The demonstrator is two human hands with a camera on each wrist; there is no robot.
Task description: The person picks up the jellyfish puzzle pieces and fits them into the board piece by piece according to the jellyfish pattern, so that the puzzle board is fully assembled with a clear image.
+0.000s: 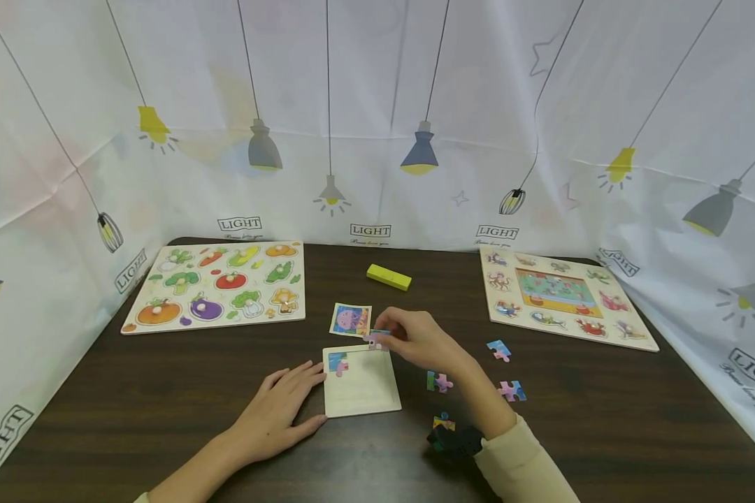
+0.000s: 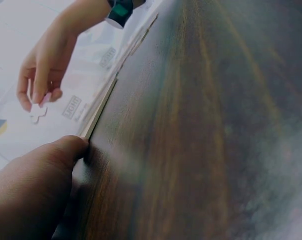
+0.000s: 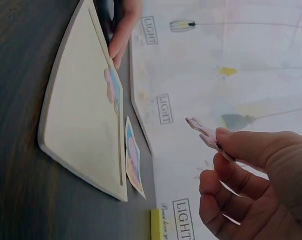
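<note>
A pink and blue jigsaw piece (image 1: 376, 341) is pinched between thumb and fingers of my right hand (image 1: 417, 338), above the upper right corner of a pale square puzzle tray (image 1: 366, 391). In the right wrist view that jigsaw piece (image 3: 205, 136) is held up off the tray, seen nearly edge-on. Another jigsaw piece (image 1: 338, 363) lies in the tray's upper left corner. My left hand (image 1: 282, 412) lies flat on the table with its fingers spread, fingertips and thumb at the tray's left edge. Just behind the tray lies a small picture card (image 1: 351, 319) with a pink figure.
Several loose jigsaw pieces (image 1: 440, 382) lie right of the tray, partly under the right forearm. A yellow block (image 1: 389, 277) sits farther back. A vegetable peg board (image 1: 220, 286) lies at back left, an animal peg board (image 1: 563, 297) at back right. Printed cloth (image 1: 377, 140) hangs behind.
</note>
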